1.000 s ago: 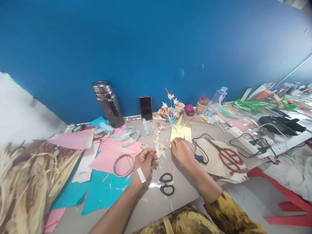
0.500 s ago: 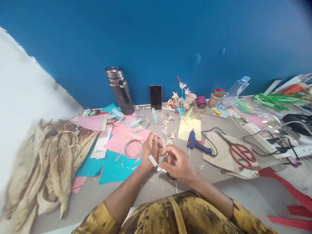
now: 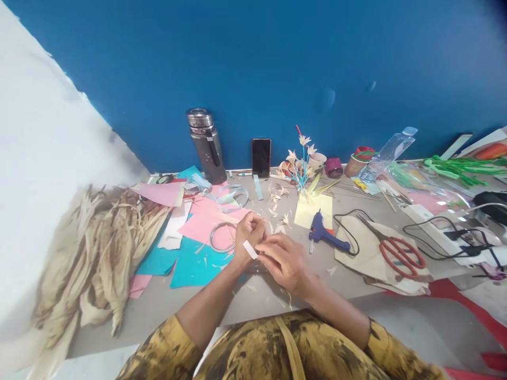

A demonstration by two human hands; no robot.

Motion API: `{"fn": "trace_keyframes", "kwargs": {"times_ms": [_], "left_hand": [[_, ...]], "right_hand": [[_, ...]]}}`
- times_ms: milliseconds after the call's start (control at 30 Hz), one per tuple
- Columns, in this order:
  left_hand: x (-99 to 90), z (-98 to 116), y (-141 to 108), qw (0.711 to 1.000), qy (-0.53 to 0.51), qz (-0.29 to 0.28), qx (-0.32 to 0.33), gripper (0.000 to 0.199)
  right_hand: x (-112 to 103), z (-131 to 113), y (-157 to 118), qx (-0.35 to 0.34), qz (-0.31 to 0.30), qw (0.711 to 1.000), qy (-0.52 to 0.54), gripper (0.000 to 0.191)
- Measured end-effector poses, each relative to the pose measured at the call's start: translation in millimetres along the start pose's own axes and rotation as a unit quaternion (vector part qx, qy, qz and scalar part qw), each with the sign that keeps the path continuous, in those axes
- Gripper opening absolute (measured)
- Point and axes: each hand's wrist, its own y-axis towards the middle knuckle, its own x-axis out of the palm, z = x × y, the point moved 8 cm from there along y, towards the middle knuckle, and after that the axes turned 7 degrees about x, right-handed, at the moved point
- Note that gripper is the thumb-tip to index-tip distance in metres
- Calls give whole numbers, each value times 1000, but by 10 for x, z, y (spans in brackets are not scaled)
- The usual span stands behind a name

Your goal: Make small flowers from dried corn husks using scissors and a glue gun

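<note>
My left hand (image 3: 249,236) is closed with curled fingers above the table, and what it grips is hidden. A short white strip (image 3: 250,249) lies across the back of that hand near the wrist. Close against it from the right is my right hand (image 3: 285,262), thumb and fingers drawn together in a pinch. Its fingertips are at the strip's right end; whether they grip the strip or something small behind it is unclear. Just beyond both hands, pale corn-husk flower pieces (image 3: 285,219) are scattered. A grey ring (image 3: 222,237) rests on pink paper left of my left hand.
A blue glue gun (image 3: 328,235) and red-handled scissors (image 3: 402,256) lie to the right. Dried husks (image 3: 103,253) are heaped at left. Along the wall stand a flask (image 3: 208,148), a phone (image 3: 261,158) and husk flowers (image 3: 303,158). A power strip (image 3: 435,232) with cables is at far right.
My right hand has moved in against my left hand, its fingers closer together and at the white strip. A dark item under the right hand no longer shows. The view has shifted slightly.
</note>
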Motion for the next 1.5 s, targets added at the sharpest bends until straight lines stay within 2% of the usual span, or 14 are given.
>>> {"fn": "trace_keyframes", "kwargs": {"times_ms": [133, 267, 333, 367, 400, 467, 567, 667, 900, 1000, 1100, 1233, 1367, 1500], "left_hand": [[-3, -1, 14, 998, 59, -2, 31, 38], [-23, 52, 14, 997, 63, 9, 50, 8], [-86, 106, 12, 996, 59, 33, 55, 11], [-84, 118, 13, 997, 55, 20, 48, 10], [-106, 115, 11, 998, 48, 21, 32, 22], [-100, 90, 2, 1000, -2, 0, -11, 39], [66, 41, -53, 971, -205, -70, -101, 41], [136, 50, -85, 951, -270, -73, -132, 33], [60, -14, -74, 966, -225, -14, -125, 23], [-24, 13, -73, 983, -151, 6, -100, 20], [-52, 121, -90, 995, -67, 0, -69, 17], [35, 266, -111, 998, -20, -55, -33, 18], [83, 291, -116, 996, 0, -86, -10, 18], [147, 278, -133, 992, -3, -127, 3, 21]], "right_hand": [[1, -18, 35, 10, -1, 999, 50, 18], [-108, 321, 138, 182, 31, 965, 185, 19], [-207, 464, 208, 221, 42, 953, 205, 18], [-292, 475, 264, 196, 55, 961, 190, 15], [-390, 443, 322, 142, 74, 974, 160, 12], [-551, 310, 384, 0, 120, 991, 65, 10], [-549, 220, 374, -131, 141, 980, -59, 21], [-405, 280, 352, -148, 112, 977, -104, 24], [-197, 296, 319, -146, 26, 987, -64, 27], [-211, 345, 352, -96, -11, 994, 55, 28], [-241, 547, 407, 49, -15, 985, 166, 22], [-45, 818, 365, 270, -124, 921, 251, 20], [49, 852, 327, 336, -192, 857, 340, 19], [79, 837, 319, 354, -226, 822, 386, 18]]}}
